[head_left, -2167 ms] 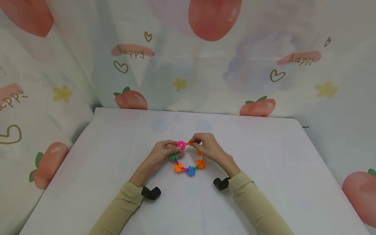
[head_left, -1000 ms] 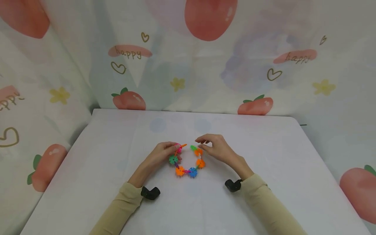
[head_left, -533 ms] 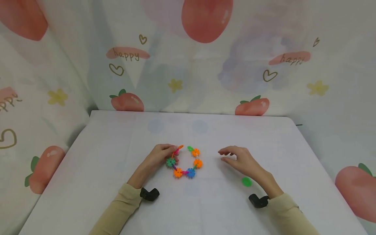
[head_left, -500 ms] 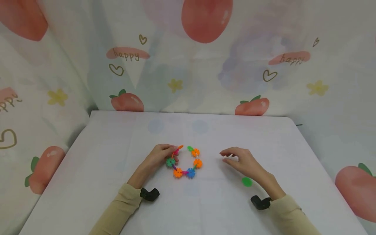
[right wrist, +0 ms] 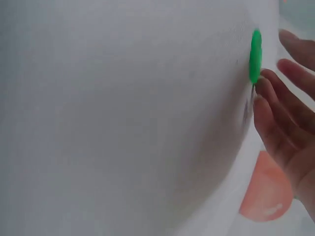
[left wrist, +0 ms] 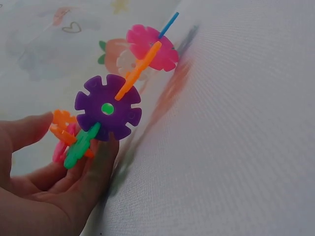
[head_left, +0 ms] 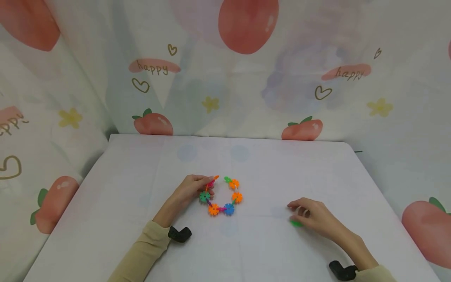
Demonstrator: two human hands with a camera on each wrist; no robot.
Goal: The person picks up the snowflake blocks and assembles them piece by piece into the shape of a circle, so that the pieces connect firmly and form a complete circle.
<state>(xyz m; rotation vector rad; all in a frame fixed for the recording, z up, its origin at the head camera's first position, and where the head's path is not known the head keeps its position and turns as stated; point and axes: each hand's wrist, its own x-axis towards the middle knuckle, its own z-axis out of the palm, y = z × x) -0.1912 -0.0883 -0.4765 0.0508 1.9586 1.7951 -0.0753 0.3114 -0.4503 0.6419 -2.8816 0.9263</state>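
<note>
Open ring of colourful snowflake discs (head_left: pixel 221 194) mid-table, loose green disc (head_left: pixel 295 223) right.

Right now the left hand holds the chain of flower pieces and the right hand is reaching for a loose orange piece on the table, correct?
Not quite. The loose piece by the right hand is green, as the head and right wrist views show. The left hand does hold the chain.

The curtain (head_left: pixel 246 90) reads "happy" twice, perhaps a third, cut off.
</note>
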